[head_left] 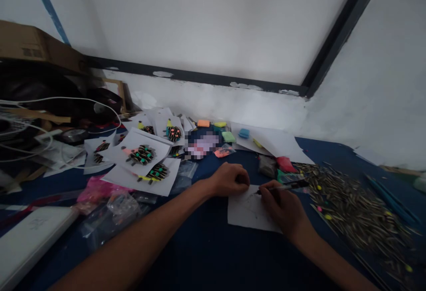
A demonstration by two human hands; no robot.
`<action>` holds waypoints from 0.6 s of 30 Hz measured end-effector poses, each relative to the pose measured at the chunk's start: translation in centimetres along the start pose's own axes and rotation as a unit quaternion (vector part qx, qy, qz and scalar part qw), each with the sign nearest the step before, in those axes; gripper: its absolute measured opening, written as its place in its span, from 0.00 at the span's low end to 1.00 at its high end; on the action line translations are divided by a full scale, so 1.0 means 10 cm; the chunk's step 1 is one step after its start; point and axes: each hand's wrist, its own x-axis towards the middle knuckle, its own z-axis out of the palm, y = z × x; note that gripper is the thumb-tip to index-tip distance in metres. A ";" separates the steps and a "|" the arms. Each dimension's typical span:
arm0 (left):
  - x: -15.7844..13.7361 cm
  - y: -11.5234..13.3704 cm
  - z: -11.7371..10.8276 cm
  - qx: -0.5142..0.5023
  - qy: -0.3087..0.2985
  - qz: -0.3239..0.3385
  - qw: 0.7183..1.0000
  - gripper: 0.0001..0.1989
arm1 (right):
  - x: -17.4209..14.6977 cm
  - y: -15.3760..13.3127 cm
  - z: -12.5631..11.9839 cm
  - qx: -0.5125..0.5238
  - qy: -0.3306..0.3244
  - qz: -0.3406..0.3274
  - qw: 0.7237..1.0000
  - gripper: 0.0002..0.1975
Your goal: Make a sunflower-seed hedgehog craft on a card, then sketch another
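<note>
A small white sheet of paper (244, 213) lies on the dark blue tabletop in front of me, with faint pen lines on it. My left hand (230, 179) is closed, its curled fingers holding down the sheet's upper left edge. Between the fingers of my right hand (282, 206) is a pen (285, 186), its tip at the drawn lines. The right hand rests over the sheet's right side and hides part of it.
Striped sunflower seeds (356, 211) are heaped on the right. Seed-covered hedgehog figures on paper (141, 153) lie on the left, near plastic bags (113, 218) and a white box (33, 242). Coloured clay packets (244, 133) sit behind, before the wall.
</note>
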 end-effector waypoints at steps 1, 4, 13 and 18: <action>0.00 -0.01 0.00 -0.002 0.001 0.001 1.000 0.06 | 0.00 0.00 0.00 -0.001 0.002 -0.002 1.000 0.15; 0.00 -0.01 0.00 -0.004 0.002 0.002 1.000 0.05 | -0.01 -0.01 -0.01 -0.001 0.002 -0.003 1.000 0.15; -0.01 0.03 -0.02 0.001 -0.005 -0.007 1.000 0.05 | -0.01 0.01 -0.01 0.009 -0.009 -0.002 1.000 0.15; 0.00 0.02 -0.01 -0.002 -0.002 -0.011 1.000 0.05 | -0.01 0.02 0.00 0.018 -0.008 -0.001 1.000 0.16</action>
